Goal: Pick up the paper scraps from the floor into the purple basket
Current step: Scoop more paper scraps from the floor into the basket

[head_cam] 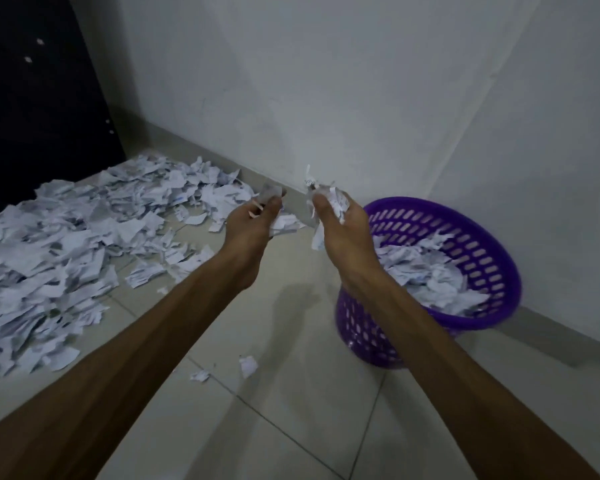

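I see both hands full of paper scraps. My right hand (336, 230) squeezes a bunch and is nearest the purple basket (478, 233), which sits just to its right. My left hand (253, 226) pinches more, farther away. The big pile (66, 244) lies left. The print is too blurry to read.

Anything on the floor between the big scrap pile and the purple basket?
Mostly bare tile in the head view; two stray scraps lie there, between the scrap pile and the purple basket.
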